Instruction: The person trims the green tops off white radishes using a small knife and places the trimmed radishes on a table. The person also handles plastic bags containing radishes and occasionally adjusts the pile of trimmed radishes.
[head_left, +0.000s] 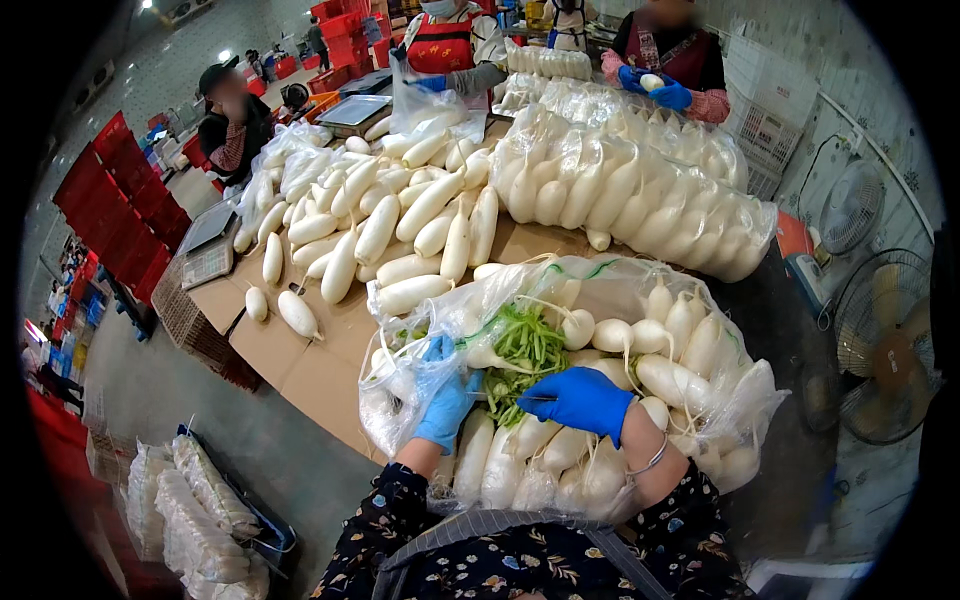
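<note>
A large clear plastic bag lies spread in front of me, filled with white radishes. Cut green stems are heaped on the radishes in its middle. My left hand, in a light blue glove, grips the bag's plastic at the left side, with film over its fingers. Just right of the green stems is my right hand, in a darker blue glove, its fingers bent together. A thin line shows by its fingertips; whether it holds something there is unclear.
Loose radishes are piled on the cardboard-covered table. Behind my bag lies a long packed bag of radishes. Scales stand at the left edge, fans at the right. Several people work across the table; one holds a radish.
</note>
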